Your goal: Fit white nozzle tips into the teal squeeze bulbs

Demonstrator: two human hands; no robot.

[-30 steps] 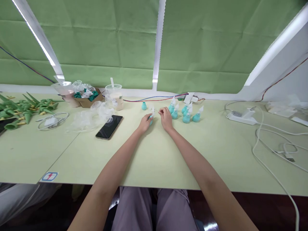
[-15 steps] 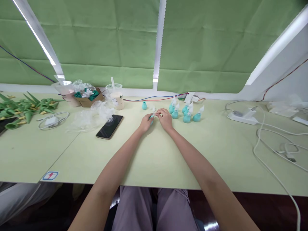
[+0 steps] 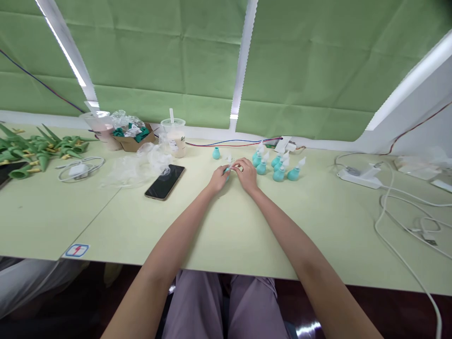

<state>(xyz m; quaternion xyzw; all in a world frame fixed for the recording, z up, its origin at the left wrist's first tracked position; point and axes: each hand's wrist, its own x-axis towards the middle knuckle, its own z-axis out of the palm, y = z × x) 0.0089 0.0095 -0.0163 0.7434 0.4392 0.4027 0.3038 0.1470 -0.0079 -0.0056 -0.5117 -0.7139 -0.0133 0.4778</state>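
My left hand (image 3: 219,179) is closed around a small teal squeeze bulb (image 3: 228,178), mostly hidden by the fingers. The fingertips of my right hand (image 3: 246,173) are pinched together at the bulb's neck, on a small whitish piece too tiny to make out clearly. Just behind the hands lie a few small white pieces (image 3: 229,158). A teal bulb without a tip (image 3: 216,153) stands upright beyond my left hand. To the right of my right hand stand several teal bulbs with white pointed nozzles (image 3: 278,174).
A black phone (image 3: 165,182) and a crumpled clear plastic bag (image 3: 141,165) lie to the left. Behind them are a drink cup (image 3: 176,141) and a small cardboard box (image 3: 132,144). Green plastic parts (image 3: 42,150) are heaped far left; a power strip (image 3: 359,178) with cables sits right.
The camera view has tilted slightly, shifting the whole scene. Both hands stay together at the bulb, with only slight finger movement.
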